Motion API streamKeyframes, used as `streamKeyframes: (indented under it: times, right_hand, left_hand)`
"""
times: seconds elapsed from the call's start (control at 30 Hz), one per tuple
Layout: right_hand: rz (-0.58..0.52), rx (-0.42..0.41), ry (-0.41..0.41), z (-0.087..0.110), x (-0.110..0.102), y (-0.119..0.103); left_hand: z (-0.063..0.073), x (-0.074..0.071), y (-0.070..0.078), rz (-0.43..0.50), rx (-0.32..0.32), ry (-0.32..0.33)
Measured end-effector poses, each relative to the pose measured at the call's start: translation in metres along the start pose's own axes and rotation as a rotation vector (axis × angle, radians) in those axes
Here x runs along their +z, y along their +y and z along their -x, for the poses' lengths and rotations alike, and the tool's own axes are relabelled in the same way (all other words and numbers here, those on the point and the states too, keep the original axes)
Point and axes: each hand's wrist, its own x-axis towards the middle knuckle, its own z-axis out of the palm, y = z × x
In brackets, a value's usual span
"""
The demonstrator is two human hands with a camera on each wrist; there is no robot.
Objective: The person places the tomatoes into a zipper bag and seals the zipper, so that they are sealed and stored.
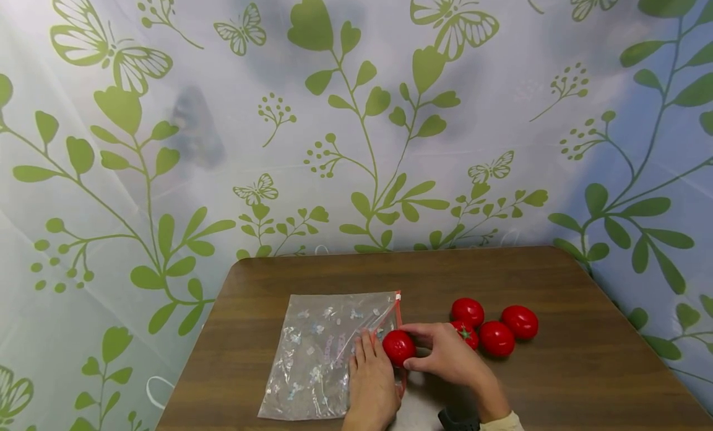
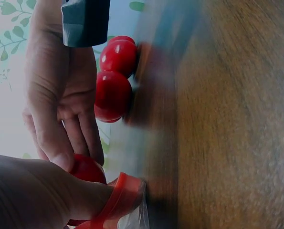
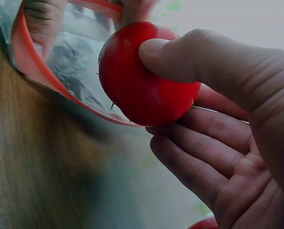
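A clear zip bag [image 1: 312, 356] with a red-orange edge and zipper lies flat on the table, its mouth at the right. My left hand [image 1: 372, 381] rests on the bag beside that mouth with its fingers straight. In the right wrist view its thumb [image 3: 44, 28] is inside the spread opening, against the red rim [image 3: 46, 81]. My right hand [image 1: 451, 356] grips a glossy red tomato [image 1: 398, 348] between thumb and fingers, right at the bag's mouth. The tomato's leafy end faces the bag in the right wrist view.
Several more red tomatoes sit in a group right of my right hand, among them one with a green calyx [image 1: 465, 335] and another at the far right [image 1: 520, 322]. A patterned curtain [image 1: 356, 127] hangs behind the wooden table [image 1: 557, 381].
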Motion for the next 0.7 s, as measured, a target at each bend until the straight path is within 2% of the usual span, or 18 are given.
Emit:
streamKeyframes:
  times: [0.2,0.37,0.53,0.7]
  right_hand:
    - [0.055,-0.025,0.022,-0.006,0.009,0.003]
    - [0.142,-0.061,0.055,-0.008,0.019,0.005]
    - [0.267,-0.05,0.076,-0.013,0.023,-0.001]
    - [0.315,-0.052,0.062,-0.018,0.025,-0.01]
  left_hand:
    - [0.0,0.0,0.001,-0.01,-0.007,0.016]
    - [0.002,0.004,0.003,-0.036,-0.002,0.046]
    - [0.003,0.005,0.004,-0.053,0.012,0.089]
    - [0.002,0.004,0.003,-0.062,0.014,0.104]
